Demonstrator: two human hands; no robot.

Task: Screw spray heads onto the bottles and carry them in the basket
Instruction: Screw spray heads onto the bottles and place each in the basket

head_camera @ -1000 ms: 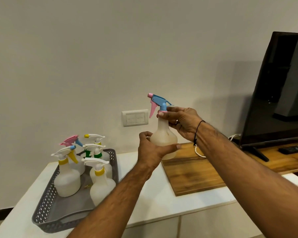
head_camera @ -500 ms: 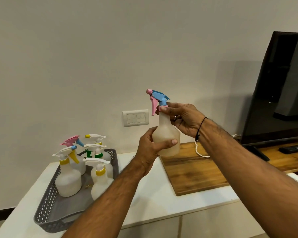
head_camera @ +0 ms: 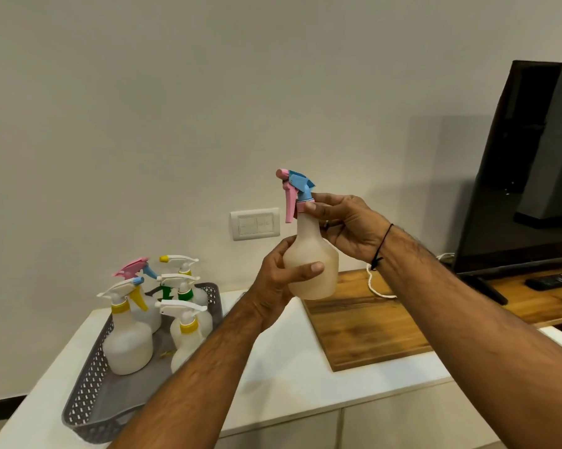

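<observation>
Here, left hand (head_camera: 278, 277) wrapped round belly of translucent bottle (head_camera: 312, 257), thumb across front, bottle held upright in air. Right hand (head_camera: 347, 226) just above, fingertips pinched on pink collar of blue-and-pink spray head (head_camera: 297, 192) seated on bottle neck, pink trigger pointing away from right hand. Below and left of left hand: grey basket (head_camera: 88, 393) on white counter (head_camera: 292, 367), holding five bottles with heads fitted. Below right hand: wooden board (head_camera: 364, 328). Beyond right forearm: dark TV (head_camera: 525, 176), remote (head_camera: 554, 280).
</observation>
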